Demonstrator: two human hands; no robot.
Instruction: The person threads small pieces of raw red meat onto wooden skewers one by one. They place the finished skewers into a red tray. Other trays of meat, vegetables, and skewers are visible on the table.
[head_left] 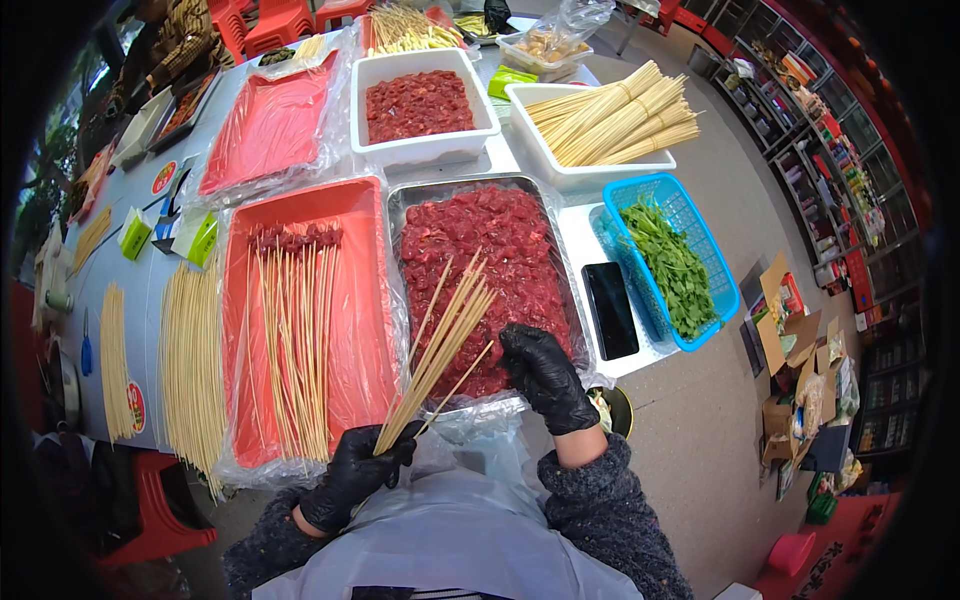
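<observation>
My left hand [368, 466], in a black glove, grips a bundle of bamboo skewers [440, 345] that fans up over the raw meat; one skewer stands apart from the rest. My black-gloved right hand [545, 376] is over the near right part of the meat, its fingers closed; whatever they pinch is hidden. Cut pieces of red meat [480, 235] fill a metal tray [567, 262] in front of me. To its left, a red tray [357, 400] lined with clear plastic contains a row of skewers [295, 340] with meat at their far ends.
Loose skewers [190, 370] lie on the table at left. Beyond are a white tub [367, 140] of meat, another red tray [265, 130] and a white bin [590, 180] of bundled skewers. At right sit a black phone [610, 310] and a blue basket [725, 305] of green leaves.
</observation>
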